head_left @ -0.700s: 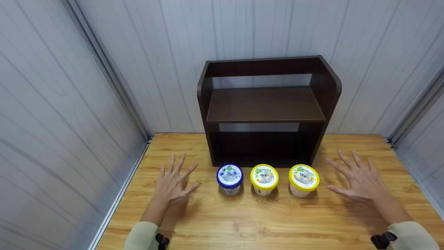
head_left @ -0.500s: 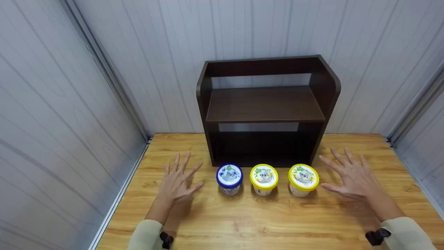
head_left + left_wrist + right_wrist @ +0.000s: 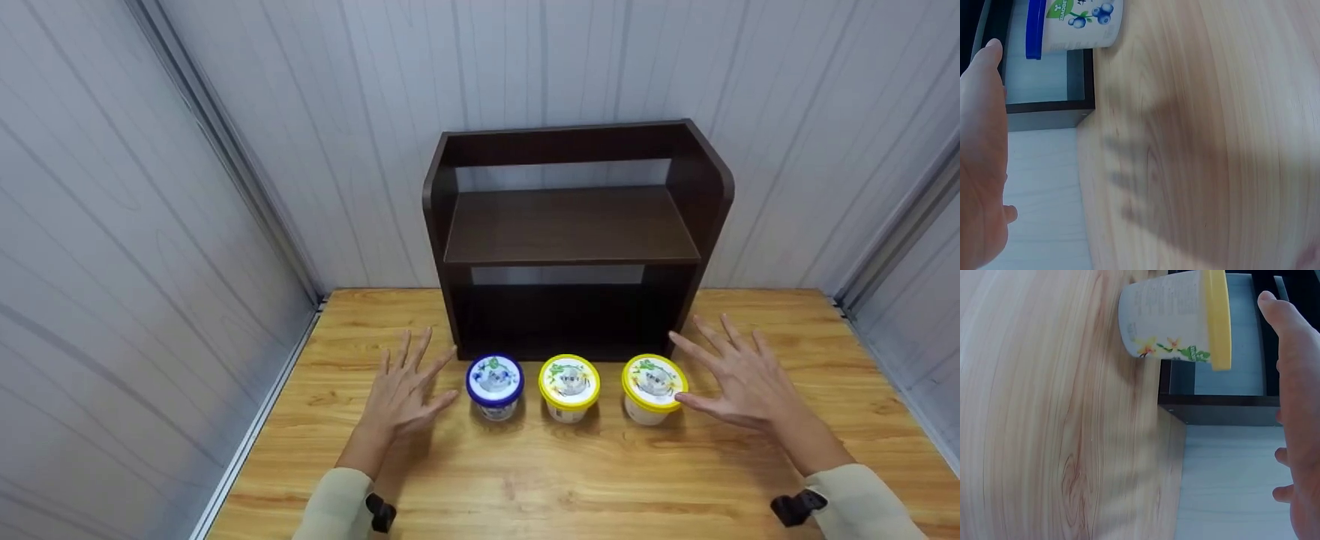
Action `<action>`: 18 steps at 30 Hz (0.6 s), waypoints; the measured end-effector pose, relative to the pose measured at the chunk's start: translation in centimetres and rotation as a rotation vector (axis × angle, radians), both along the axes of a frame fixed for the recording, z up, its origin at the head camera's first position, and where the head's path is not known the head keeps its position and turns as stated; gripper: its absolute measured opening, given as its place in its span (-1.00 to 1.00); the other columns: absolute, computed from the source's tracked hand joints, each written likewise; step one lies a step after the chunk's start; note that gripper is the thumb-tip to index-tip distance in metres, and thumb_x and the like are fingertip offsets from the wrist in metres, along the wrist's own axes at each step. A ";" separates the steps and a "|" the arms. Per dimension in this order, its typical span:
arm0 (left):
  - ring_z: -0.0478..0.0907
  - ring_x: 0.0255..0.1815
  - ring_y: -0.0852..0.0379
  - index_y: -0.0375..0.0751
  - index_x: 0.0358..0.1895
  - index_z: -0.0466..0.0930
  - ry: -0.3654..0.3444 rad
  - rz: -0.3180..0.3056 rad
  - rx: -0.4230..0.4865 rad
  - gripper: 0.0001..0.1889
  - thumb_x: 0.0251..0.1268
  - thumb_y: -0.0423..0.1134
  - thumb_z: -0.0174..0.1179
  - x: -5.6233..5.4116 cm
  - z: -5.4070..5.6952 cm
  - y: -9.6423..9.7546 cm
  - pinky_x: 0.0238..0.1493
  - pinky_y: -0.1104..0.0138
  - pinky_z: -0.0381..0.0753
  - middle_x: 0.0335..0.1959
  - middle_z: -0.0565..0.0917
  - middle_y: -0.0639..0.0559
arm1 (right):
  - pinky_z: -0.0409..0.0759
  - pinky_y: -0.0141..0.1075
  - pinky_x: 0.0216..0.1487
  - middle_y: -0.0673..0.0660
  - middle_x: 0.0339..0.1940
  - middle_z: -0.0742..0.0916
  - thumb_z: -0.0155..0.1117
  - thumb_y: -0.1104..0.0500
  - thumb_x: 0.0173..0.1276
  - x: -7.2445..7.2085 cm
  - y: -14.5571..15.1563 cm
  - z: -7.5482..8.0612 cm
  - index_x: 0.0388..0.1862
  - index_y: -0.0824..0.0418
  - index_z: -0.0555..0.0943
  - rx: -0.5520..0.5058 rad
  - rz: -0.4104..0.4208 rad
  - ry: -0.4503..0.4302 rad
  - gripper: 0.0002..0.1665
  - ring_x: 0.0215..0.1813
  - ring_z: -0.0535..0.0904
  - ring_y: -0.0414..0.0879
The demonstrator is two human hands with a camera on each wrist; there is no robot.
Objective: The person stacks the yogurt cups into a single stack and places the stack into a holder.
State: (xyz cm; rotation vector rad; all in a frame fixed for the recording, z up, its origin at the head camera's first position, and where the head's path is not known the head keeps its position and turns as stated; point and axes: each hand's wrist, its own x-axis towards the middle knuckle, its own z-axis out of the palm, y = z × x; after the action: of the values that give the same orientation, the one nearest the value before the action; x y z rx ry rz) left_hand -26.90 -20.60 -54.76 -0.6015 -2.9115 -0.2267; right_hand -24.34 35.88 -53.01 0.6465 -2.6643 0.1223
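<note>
Three lidded tubs stand upright in a row on the wooden table. The left one is a blue-lidded tub [image 3: 495,382] with blueberries printed on its side [image 3: 1081,25]. The middle yellow-lidded tub [image 3: 569,384] and the right yellow-lidded tub [image 3: 652,384] look alike; vanilla flowers show on the right one's side [image 3: 1168,318]. My left hand [image 3: 405,394], fingers spread, hovers just left of the blue-lidded tub. My right hand [image 3: 739,379], also spread, is beside the right tub, its thumb tip overlapping the yellow lid's edge in the head view. Both hands hold nothing.
Behind the tubs a dark brown two-tier shelf [image 3: 574,225] stands on the wooden table [image 3: 525,480], close to the back wall panel [image 3: 360,90]. Its lower front edge lies right behind the tubs. Side panels border the table left and right.
Both hands have moved inward: the left hand to the right toward the blue-lidded tub, the right hand to the left up to the right yellow-lidded tub. The tubs stay put.
</note>
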 end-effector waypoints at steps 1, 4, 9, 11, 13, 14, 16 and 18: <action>0.03 0.90 -0.48 0.28 0.78 0.31 -0.015 -0.001 0.028 -0.18 0.56 0.42 0.12 -0.1 -0.1 0.1 0.74 -0.55 0.16 0.92 0.08 -0.18 | 0.43 0.74 0.41 0.36 0.72 0.53 0.56 -0.50 0.21 0.0 -0.1 0.0 0.73 -0.16 0.45 -0.016 0.002 -0.004 0.15 0.63 0.44 0.66; 0.03 0.89 -0.50 0.27 0.80 0.27 -0.058 -0.005 0.132 -0.15 0.53 0.41 0.16 -0.2 -0.5 0.5 0.73 -0.56 0.16 0.92 0.08 -0.22 | 0.47 0.71 0.41 0.37 0.72 0.53 0.59 -0.43 0.23 0.2 -0.4 -0.1 0.74 -0.17 0.45 -0.074 0.001 -0.026 0.13 0.65 0.41 0.67; 0.08 0.88 -0.51 0.25 0.82 0.25 -0.107 -0.022 0.338 -0.10 0.50 0.36 0.27 -0.2 -1.4 1.0 0.69 -0.55 0.26 0.89 0.15 -0.26 | 0.51 0.79 0.23 0.38 0.73 0.51 0.64 -0.32 0.24 0.7 -0.6 -0.8 0.74 -0.16 0.46 -0.200 -0.001 -0.060 0.11 0.65 0.39 0.70; 0.12 0.86 -0.49 0.24 0.82 0.25 -0.125 -0.032 0.429 -0.10 0.50 0.32 0.32 -0.1 -1.7 1.3 0.67 -0.55 0.30 0.88 0.18 -0.26 | 0.52 0.81 0.16 0.40 0.74 0.49 0.65 -0.26 0.25 0.8 -0.6 -1.1 0.75 -0.15 0.45 -0.251 0.000 -0.079 0.11 0.66 0.38 0.71; 0.14 0.85 -0.48 0.23 0.82 0.25 -0.147 -0.043 0.517 -0.08 0.49 0.29 0.37 -0.1 -2.1 1.6 0.64 -0.57 0.31 0.87 0.18 -0.26 | 0.53 0.81 0.12 0.42 0.76 0.46 0.64 -0.22 0.27 0.9 -0.8 -1.3 0.78 -0.15 0.42 -0.298 0.001 -0.102 0.11 0.67 0.36 0.72; 0.16 0.84 -0.48 0.20 0.82 0.24 -0.157 -0.051 0.559 -0.07 0.48 0.28 0.39 -0.1 -2.3 1.7 0.64 -0.58 0.32 0.87 0.19 -0.27 | 0.55 0.79 0.11 0.43 0.77 0.44 0.64 -0.20 0.29 1.0 -0.8 -1.5 0.79 -0.15 0.40 -0.326 0.002 -0.117 0.12 0.68 0.34 0.72; 0.20 0.82 -0.50 0.17 0.83 0.23 -0.176 -0.067 0.629 -0.04 0.46 0.25 0.43 -0.2 -2.7 2.0 0.64 -0.57 0.31 0.85 0.21 -0.30 | 0.56 0.77 0.13 0.44 0.79 0.41 0.63 -0.14 0.31 1.1 -1.1 -1.8 0.82 -0.13 0.37 -0.395 0.007 -0.152 0.12 0.69 0.33 0.70; 0.23 0.81 -0.50 0.14 0.84 0.20 -0.198 -0.084 0.691 0.00 0.44 0.24 0.46 -0.2 -3.2 2.2 0.64 -0.55 0.34 0.84 0.23 -0.30 | 0.51 0.80 0.20 0.44 0.79 0.40 0.63 -0.07 0.33 1.2 -1.5 -2.2 0.82 -0.10 0.36 -0.483 0.023 -0.181 0.12 0.69 0.34 0.69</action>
State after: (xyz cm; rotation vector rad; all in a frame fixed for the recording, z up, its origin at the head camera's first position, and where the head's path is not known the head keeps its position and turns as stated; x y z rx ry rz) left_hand -27.07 -18.40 -57.92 -0.5915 -2.6998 -1.2911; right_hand -23.13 34.36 -55.21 0.5230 -2.6423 0.8357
